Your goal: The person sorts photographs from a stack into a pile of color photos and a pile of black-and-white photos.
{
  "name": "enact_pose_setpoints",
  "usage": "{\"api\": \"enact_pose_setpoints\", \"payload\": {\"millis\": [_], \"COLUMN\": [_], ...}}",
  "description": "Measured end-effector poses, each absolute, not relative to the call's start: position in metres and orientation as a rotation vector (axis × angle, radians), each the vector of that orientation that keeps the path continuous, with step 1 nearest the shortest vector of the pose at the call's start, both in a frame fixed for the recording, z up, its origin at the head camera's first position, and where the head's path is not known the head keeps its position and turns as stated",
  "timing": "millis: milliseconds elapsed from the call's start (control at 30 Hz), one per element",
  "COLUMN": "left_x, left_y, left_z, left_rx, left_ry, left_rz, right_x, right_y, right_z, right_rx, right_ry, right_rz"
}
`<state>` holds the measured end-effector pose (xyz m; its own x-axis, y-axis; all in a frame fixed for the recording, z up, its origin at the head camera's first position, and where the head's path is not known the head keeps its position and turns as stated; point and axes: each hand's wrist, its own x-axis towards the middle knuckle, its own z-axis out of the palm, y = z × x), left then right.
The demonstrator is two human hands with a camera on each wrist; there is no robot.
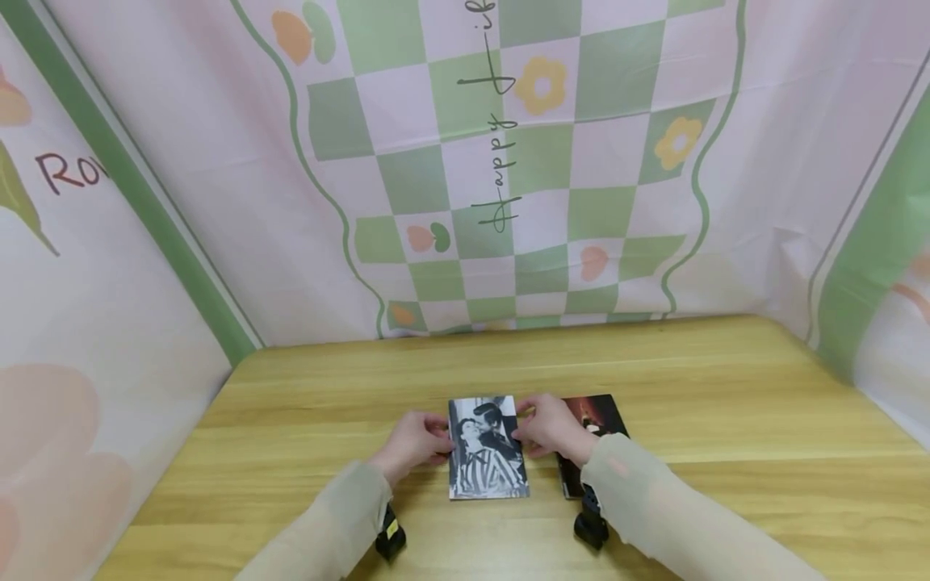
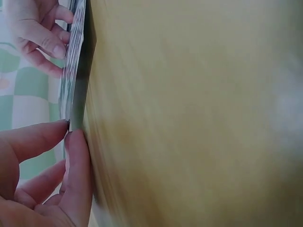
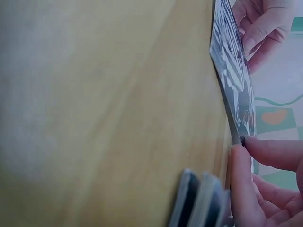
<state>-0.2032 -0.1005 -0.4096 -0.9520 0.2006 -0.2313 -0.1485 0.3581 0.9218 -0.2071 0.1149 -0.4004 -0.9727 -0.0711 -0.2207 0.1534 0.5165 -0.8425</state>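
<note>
While in left grip and right grip, photo

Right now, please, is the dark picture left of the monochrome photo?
No, the dark picture lies to the right of the monochrome photo.

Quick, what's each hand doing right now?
Left hand: closed, pinching the black-and-white photo by its left edge.
Right hand: closed, pinching the same photo by its right edge.
</note>
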Motion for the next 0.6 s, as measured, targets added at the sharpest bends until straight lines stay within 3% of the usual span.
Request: {"api": "enact_pose_setpoints", "payload": {"millis": [600], "left_x": [-0.1987], "left_y": [-0.0993], "left_z": [-0.4043], "left_rx": [0.051], "left_ry": [2.333], "left_rz": [1.621], "right_x": [-0.2073], "right_y": [0.1169], "right_z": [-0.3968], "right_rx": [0.090], "right_ry": [2.493], "right_rz": [-1.447]}}
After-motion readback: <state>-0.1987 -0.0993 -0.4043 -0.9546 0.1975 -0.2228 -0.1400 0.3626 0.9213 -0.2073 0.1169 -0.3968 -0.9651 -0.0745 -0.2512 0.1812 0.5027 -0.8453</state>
